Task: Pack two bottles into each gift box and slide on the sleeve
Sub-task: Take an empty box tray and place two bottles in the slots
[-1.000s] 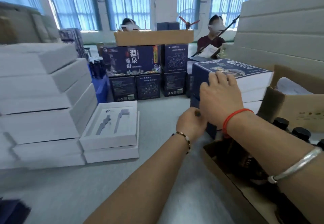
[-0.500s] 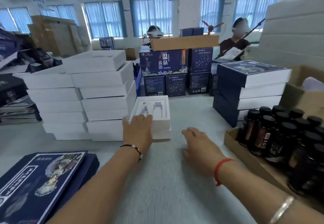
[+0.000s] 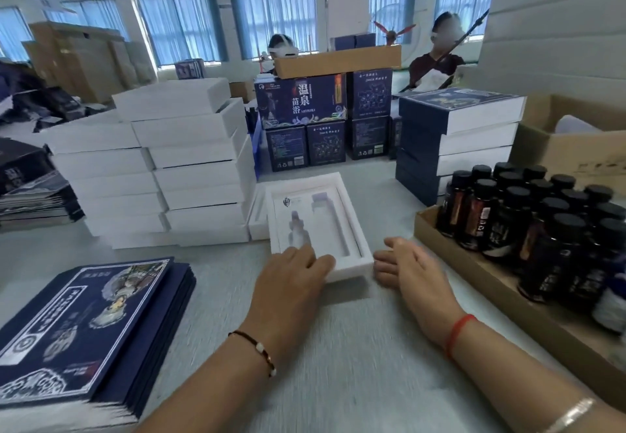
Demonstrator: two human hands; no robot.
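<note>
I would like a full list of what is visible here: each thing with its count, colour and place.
tray: one, white, empty, table centre
white boxes: two stacks, left of the tray
sleeves: one pile, navy, near left
bottles: many, dark, black caps, in the carton
carton: one, brown, right
packed boxes: one stack, navy and white, behind the bottles
navy cartons: several, far centre
left hand: on the tray's near corner
right hand: at the tray's right corner
</note>
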